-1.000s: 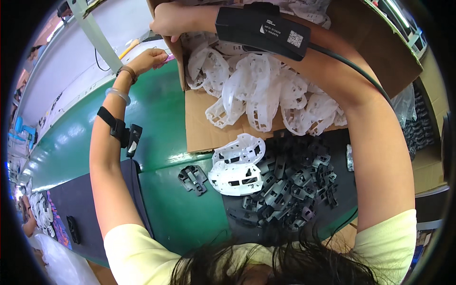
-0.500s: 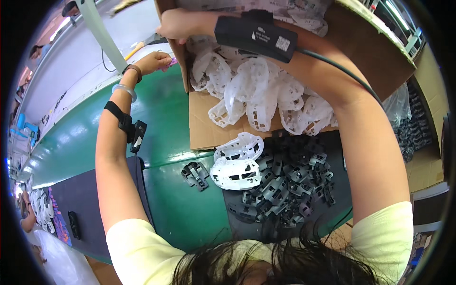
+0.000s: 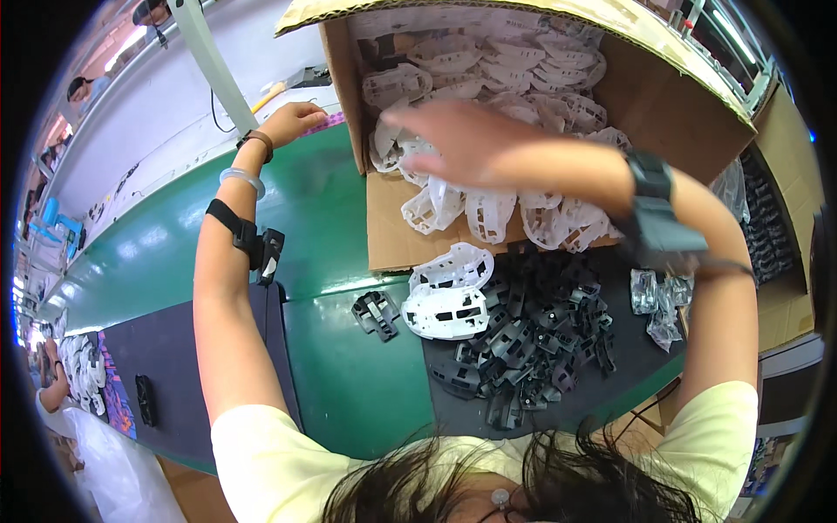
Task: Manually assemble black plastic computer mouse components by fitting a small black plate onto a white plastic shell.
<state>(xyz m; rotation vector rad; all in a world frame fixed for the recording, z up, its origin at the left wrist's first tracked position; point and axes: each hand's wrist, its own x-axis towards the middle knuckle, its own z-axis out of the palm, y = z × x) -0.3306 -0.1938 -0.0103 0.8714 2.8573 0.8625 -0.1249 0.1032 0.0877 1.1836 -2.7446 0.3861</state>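
My left hand [image 3: 296,123] reaches to the bench's back edge beside the box. Its fingers are bent together at a pink patterned strip [image 3: 330,120]; what they hold, if anything, is hidden. Blurred by motion, my right hand [image 3: 462,146] passes over white perforated plastic shells [image 3: 491,213] in the open cardboard box [image 3: 397,248]. Its thumb stands apart from its fingers, with nothing seen between them. Two more white shells [image 3: 446,312] lie on the bench in front of the box, beside a pile of dark plastic parts [image 3: 523,336]. A single dark part [image 3: 376,315] rests to their left.
The green bench [image 3: 336,388] carries dark mats [image 3: 196,349]. Small clear bags [image 3: 663,301] lie right of the pile. Another box with dark parts [image 3: 767,218] stands at far right. A metal post [image 3: 209,61] rises at the back left; other people are at far left.
My right hand has moved from the box's left wall to over the shells, baring the stacked shells behind. My left hand stays near the pink strip. The view has shifted slightly.
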